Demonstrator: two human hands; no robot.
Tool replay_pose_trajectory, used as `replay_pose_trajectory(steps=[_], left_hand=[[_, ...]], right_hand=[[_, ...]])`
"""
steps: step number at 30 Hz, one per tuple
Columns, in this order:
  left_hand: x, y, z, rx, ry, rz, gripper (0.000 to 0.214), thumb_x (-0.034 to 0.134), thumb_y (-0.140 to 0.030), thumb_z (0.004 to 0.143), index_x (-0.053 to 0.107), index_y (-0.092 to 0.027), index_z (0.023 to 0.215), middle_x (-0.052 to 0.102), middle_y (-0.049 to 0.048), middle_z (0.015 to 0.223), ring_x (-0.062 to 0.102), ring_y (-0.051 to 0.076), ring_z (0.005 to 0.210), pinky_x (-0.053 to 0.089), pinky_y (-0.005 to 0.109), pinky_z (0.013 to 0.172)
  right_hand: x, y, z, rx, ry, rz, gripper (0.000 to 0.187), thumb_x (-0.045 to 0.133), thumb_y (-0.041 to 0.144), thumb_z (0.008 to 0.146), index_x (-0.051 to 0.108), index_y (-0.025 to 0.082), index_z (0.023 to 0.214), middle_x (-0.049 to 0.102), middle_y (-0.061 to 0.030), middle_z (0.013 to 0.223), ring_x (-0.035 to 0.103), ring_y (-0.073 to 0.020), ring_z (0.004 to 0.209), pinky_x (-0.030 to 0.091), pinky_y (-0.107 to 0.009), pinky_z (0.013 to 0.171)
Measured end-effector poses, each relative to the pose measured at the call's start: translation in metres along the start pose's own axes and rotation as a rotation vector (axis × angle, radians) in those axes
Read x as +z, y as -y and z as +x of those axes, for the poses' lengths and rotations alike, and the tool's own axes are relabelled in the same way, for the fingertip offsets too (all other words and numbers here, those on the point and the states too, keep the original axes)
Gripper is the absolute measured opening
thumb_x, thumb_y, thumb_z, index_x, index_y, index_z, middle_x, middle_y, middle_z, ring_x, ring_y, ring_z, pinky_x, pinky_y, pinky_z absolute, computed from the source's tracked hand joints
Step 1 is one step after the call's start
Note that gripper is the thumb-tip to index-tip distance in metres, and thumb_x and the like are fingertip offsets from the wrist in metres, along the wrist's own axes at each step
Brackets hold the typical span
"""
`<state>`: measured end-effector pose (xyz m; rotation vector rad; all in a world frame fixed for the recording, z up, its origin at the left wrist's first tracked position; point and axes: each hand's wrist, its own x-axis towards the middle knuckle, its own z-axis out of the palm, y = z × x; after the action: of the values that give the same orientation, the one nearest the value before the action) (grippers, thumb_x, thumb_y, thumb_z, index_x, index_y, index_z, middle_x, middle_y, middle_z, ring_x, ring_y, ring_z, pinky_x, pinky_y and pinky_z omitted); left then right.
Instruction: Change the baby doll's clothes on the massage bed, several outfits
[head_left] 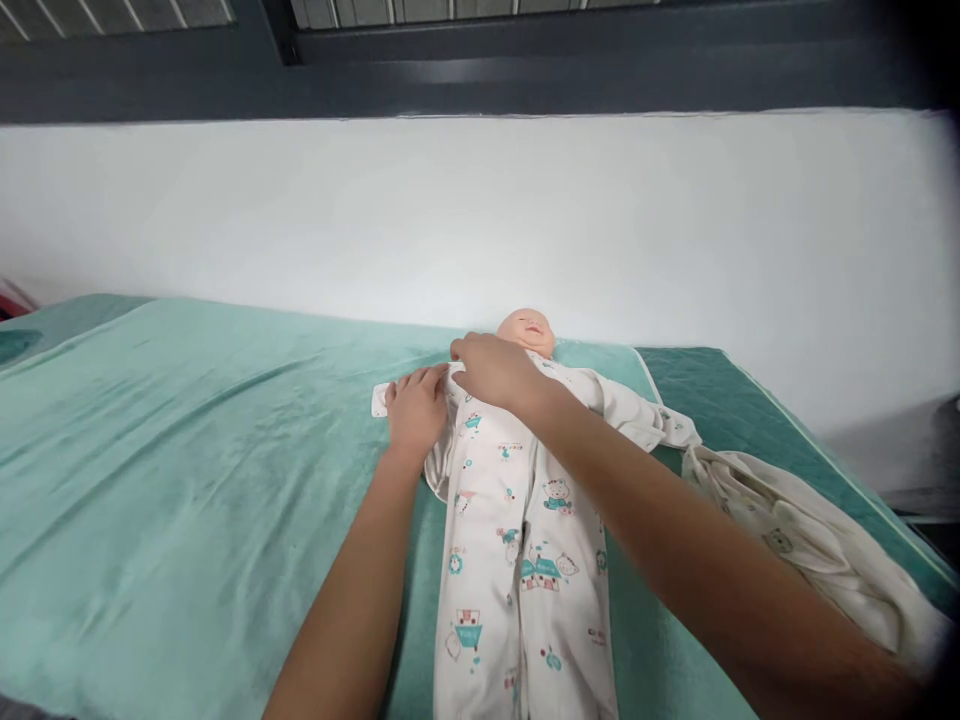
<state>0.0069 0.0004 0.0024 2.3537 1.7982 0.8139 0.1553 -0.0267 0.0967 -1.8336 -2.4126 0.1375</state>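
Observation:
A baby doll lies on its back, its head toward the wall. White baby pajamas with small teal and pink prints cover its body, and the legs stretch toward me. My left hand is closed over the sleeve on the left, whose cuff sticks out past the fingers. Across the doll's chest reaches my right hand, its fingers bent at the shoulder fabric on that same side. The other sleeve lies stretched out to the right. The doll's arm inside the left sleeve is hidden.
A light green blanket covers the bed, with a darker green cover at the right. Another cream-coloured garment lies crumpled beside my right forearm. Behind the bed rises a white wall, with a dark frame above it.

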Motion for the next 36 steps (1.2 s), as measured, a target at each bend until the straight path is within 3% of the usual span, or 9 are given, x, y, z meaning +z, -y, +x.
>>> replay_pose_trajectory(steps=[2,5,7,10,16,21,26,30,36], left_hand=[[0.0,0.001,0.001,0.0,0.005,-0.004,0.043,0.035,-0.026,0.1,0.06,-0.032,0.134,0.066,0.004,0.134,0.056,0.027,0.125,0.036,0.048,0.111],[0.001,0.001,0.001,0.003,0.006,0.004,0.043,0.035,-0.026,0.099,0.061,-0.031,0.133,0.066,0.004,0.134,0.056,0.029,0.125,0.036,0.05,0.111],[0.001,0.001,0.0,0.004,0.004,0.013,0.043,0.035,-0.025,0.099,0.06,-0.031,0.134,0.066,0.0041,0.134,0.056,0.029,0.124,0.035,0.052,0.111],[0.0,0.001,-0.002,0.01,0.012,0.016,0.044,0.035,-0.024,0.099,0.06,-0.031,0.135,0.065,0.0048,0.135,0.055,0.029,0.126,0.032,0.054,0.113],[-0.005,-0.001,-0.005,-0.018,-0.043,0.004,0.044,0.036,-0.021,0.098,0.062,-0.032,0.132,0.068,0.0054,0.129,0.059,0.028,0.12,0.034,0.055,0.11],[-0.005,0.003,-0.003,-0.064,-0.094,-0.064,0.045,0.036,-0.018,0.096,0.065,-0.03,0.129,0.07,0.005,0.124,0.063,0.027,0.114,0.045,0.043,0.098],[0.001,0.011,-0.002,-0.212,-0.121,-0.157,0.047,0.036,-0.016,0.093,0.068,-0.028,0.125,0.071,0.005,0.125,0.066,0.026,0.11,0.05,0.037,0.088],[0.003,0.015,-0.002,-0.244,-0.107,-0.171,0.05,0.036,-0.015,0.092,0.065,-0.026,0.13,0.069,0.0085,0.129,0.067,0.028,0.11,0.052,0.038,0.084],[0.0,0.014,-0.002,-0.263,-0.064,-0.11,0.052,0.038,-0.015,0.091,0.053,-0.027,0.14,0.07,0.0106,0.123,0.067,0.029,0.109,0.053,0.04,0.085]], right_hand=[[0.005,0.004,0.028,0.013,0.112,-0.067,0.033,0.056,0.024,0.09,0.063,0.016,0.121,0.063,-0.017,0.126,0.06,-0.0313,0.115,0.051,-0.039,0.084],[0.016,0.0,0.055,0.034,0.184,-0.087,0.053,0.07,0.034,0.082,0.057,0.014,0.129,0.059,-0.02,0.133,0.059,-0.0342,0.117,0.052,-0.041,0.085],[0.02,-0.004,0.064,0.045,0.251,-0.091,0.064,0.076,0.041,0.076,0.057,0.013,0.131,0.063,-0.0196,0.129,0.064,-0.0335,0.109,0.052,-0.04,0.082],[0.019,-0.007,0.067,0.029,0.319,-0.079,0.063,0.077,0.045,0.074,0.06,0.015,0.126,0.07,-0.0157,0.116,0.069,-0.0307,0.098,0.053,-0.038,0.076],[0.007,-0.019,0.051,0.002,0.258,-0.019,0.057,0.072,0.041,0.075,0.061,0.026,0.128,0.072,-0.0075,0.118,0.07,-0.027,0.092,0.05,-0.034,0.068],[0.0,-0.04,0.037,-0.005,0.177,0.12,0.054,0.068,0.035,0.076,0.064,0.037,0.13,0.07,-0.0016,0.125,0.069,-0.0259,0.095,0.05,-0.033,0.07],[-0.018,-0.057,0.027,0.006,0.117,0.116,0.049,0.069,0.035,0.076,0.068,0.036,0.125,0.068,-0.0028,0.128,0.066,-0.0268,0.101,0.049,-0.035,0.077],[-0.035,-0.067,0.021,0.026,0.077,0.113,0.048,0.071,0.033,0.074,0.07,0.035,0.122,0.07,-0.0031,0.121,0.066,-0.0266,0.097,0.049,-0.037,0.078],[-0.035,-0.067,0.017,0.033,0.044,0.122,0.046,0.071,0.033,0.075,0.071,0.031,0.121,0.071,-0.0046,0.118,0.066,-0.025,0.093,0.048,-0.034,0.075]])
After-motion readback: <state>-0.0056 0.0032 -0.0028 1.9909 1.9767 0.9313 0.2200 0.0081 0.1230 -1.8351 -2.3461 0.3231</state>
